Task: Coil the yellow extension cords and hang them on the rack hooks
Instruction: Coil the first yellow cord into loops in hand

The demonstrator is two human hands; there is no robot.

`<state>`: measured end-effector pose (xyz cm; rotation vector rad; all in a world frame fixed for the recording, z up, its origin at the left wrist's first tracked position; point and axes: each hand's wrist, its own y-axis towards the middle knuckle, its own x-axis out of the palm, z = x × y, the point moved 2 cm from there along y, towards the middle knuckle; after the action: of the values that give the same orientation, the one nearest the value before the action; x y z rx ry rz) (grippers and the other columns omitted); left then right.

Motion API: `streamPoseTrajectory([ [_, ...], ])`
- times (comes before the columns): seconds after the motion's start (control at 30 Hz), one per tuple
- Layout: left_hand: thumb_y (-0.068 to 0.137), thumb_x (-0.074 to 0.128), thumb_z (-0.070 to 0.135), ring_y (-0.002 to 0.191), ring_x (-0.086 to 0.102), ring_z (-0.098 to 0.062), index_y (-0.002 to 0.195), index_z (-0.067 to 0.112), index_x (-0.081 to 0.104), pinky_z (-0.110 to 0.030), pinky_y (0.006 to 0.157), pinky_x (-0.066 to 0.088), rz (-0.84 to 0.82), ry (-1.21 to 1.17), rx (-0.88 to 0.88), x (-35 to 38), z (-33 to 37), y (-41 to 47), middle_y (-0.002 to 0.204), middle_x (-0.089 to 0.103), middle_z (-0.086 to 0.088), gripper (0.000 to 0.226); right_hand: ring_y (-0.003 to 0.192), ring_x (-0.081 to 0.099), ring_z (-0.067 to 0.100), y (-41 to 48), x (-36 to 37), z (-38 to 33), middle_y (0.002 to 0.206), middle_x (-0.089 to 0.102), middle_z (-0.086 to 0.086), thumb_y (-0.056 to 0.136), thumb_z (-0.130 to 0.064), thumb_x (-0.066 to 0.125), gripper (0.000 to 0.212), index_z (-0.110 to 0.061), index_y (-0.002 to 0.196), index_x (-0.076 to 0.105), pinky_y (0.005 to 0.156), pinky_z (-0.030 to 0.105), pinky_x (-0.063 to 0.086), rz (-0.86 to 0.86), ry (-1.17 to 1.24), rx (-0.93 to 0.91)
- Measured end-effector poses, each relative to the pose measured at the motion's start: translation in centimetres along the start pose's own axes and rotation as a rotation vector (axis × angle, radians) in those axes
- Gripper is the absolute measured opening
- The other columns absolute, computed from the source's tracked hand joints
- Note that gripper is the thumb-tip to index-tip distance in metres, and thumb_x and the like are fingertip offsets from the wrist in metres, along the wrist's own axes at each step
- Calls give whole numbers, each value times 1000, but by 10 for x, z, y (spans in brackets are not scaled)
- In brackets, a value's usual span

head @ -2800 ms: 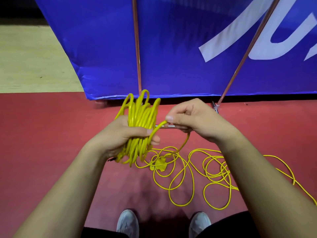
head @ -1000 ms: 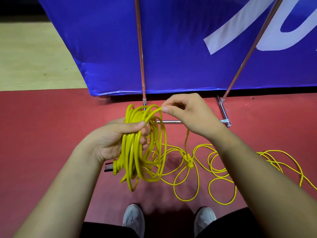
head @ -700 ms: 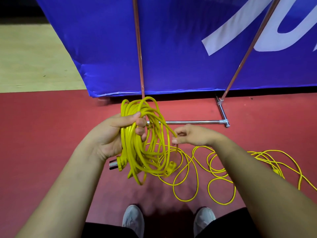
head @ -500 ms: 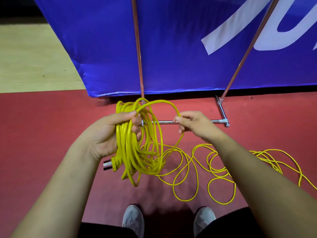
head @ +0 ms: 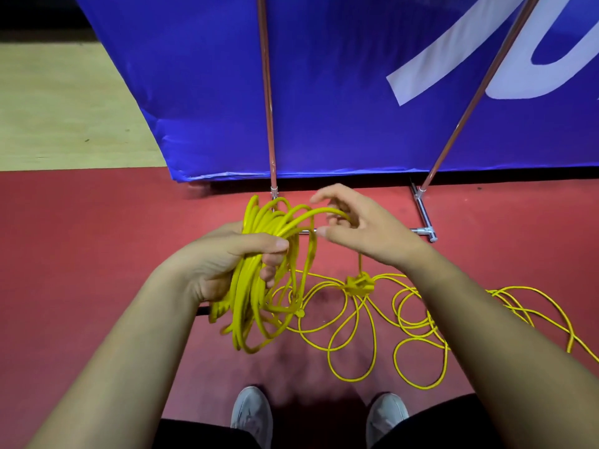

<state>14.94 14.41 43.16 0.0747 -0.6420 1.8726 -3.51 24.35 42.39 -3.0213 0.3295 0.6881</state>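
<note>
Gripping a thick bundle of yellow extension-cord loops (head: 259, 280), the left hand (head: 223, 260) is wrapped tight around it, thumb pressed over the top strands. Just right of that bundle, the right hand (head: 359, 228) has its fingers spread and half curled, with one yellow strand arcing from the bundle into them; whether they pinch it I cannot tell. Below and right of the bundle, loose yellow cord (head: 389, 322) sprawls in tangled rings on the red floor (head: 81, 241), with a knotted lump (head: 358, 285) hanging under the right hand. Behind the bundle stands a blue fabric banner (head: 340, 76) bearing large white lettering, cropped and unreadable, fronted by thin metal rack poles (head: 267, 108). Two grey shoes (head: 251, 416) show beneath.
</note>
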Motion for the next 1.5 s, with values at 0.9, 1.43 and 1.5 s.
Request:
streamPoseTrajectory([
  [0.9,62,81,37,58,56,-13,96,25,59,-33,56,46,177,737,298,-9,12,1,69,59,0,42,48,40,11,3,7,-17,55,45,1,69,-12,73,16,-3,76,61,45,26,36,76,-92,105],
  [1.43,67,59,1,32,34,-16,69,10,48,-28,47,30,513,267,429,-19,18,3,43,38,-4,14,70,53,17,3,-29,37,84,64,0,75,-34,79,34,-12,99,71,67,29,43,65,-95,26],
  [1.5,67,57,0,32,33,-15,73,4,48,-27,45,29,524,192,452,-26,23,1,44,35,-2,11,80,59,25,3,-28,68,88,66,12,85,-26,73,17,-9,87,73,78,39,46,-24,-221,90],
])
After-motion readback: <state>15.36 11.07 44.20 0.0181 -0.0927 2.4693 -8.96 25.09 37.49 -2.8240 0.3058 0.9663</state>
